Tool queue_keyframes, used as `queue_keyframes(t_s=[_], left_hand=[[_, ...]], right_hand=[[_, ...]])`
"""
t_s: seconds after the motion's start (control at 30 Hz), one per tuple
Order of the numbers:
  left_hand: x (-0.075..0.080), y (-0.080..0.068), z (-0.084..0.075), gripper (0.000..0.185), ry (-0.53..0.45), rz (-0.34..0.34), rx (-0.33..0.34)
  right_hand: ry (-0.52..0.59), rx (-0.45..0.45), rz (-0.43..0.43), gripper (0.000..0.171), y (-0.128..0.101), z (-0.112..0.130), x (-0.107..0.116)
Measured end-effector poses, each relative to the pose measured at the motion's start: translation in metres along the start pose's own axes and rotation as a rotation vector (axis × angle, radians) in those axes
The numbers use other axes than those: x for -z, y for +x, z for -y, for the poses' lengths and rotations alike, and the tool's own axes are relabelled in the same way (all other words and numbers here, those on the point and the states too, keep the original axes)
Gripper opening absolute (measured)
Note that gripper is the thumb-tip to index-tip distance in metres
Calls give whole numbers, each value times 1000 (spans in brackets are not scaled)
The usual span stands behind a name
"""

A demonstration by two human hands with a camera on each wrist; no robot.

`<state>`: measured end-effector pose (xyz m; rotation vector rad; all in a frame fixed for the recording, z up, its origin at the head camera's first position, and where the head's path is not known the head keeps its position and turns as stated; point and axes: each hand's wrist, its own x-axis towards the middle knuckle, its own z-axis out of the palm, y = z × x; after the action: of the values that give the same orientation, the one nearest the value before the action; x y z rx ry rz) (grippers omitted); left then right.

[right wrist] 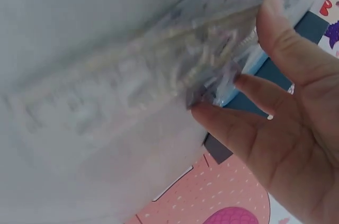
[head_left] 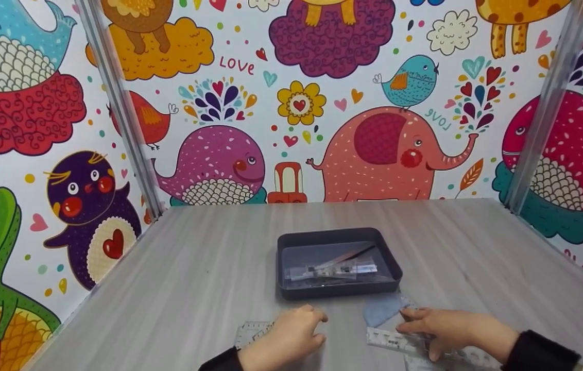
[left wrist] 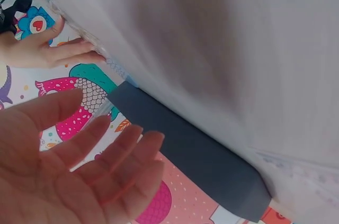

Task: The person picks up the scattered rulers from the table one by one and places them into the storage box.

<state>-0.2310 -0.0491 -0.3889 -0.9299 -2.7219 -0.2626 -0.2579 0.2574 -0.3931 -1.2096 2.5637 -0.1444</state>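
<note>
My left hand (head_left: 291, 335) hovers low over the tabletop with relaxed, slightly bent fingers, and its palm shows bare in the left wrist view. Partly behind it lies a clear plastic drawing ruler or set square (head_left: 246, 332). My right hand (head_left: 453, 330) is spread over a clear ruler (head_left: 387, 337) with markings and cut-out shapes. Its thumb is on the near side and its fingertips (right wrist: 204, 110) touch the far side, beside a small purplish clear piece (right wrist: 212, 89). A light-blue piece (head_left: 381, 308) lies beyond these fingers. Another clear ruler (head_left: 417, 363) shows partly below the hand.
A dark grey rectangular tray (head_left: 287, 294) stands mid-table, beyond both hands. Inside it are clear plastic packets (head_left: 343, 269) and a thin dark stick (head_left: 361, 251). Printed cartoon walls (head_left: 291, 144) with metal posts (head_left: 132, 123) enclose the wood-grain table (head_left: 193, 268).
</note>
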Motion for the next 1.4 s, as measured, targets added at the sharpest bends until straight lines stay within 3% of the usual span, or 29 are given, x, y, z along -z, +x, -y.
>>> queue_keyframes(t_s=[0.3,0.57,0.73,0.87,0.97,1.23,1.4], left_hand=[[-2,-1,0,21,-3,3,-5],[-2,0,-4,24,18,39,-17],[-3,1,-7,32,35,138,2],[-4,1,-8,42,29,279,60],[-6,0,-6,48,57,332,78],[-8,2,-2,44,124,323,90],[-10,11,0,43,101,325,144]], right_hand=[[-40,-160,-32,62,21,21,-8],[-115,-220,-147,76,46,48,-14],[-185,-221,-224,87,66,67,-17],[-205,-304,-173,88,81,81,-14],[-226,-365,-148,84,91,90,-13],[-403,-356,-236,76,105,100,-16],[-378,-332,-243,64,105,96,-10]])
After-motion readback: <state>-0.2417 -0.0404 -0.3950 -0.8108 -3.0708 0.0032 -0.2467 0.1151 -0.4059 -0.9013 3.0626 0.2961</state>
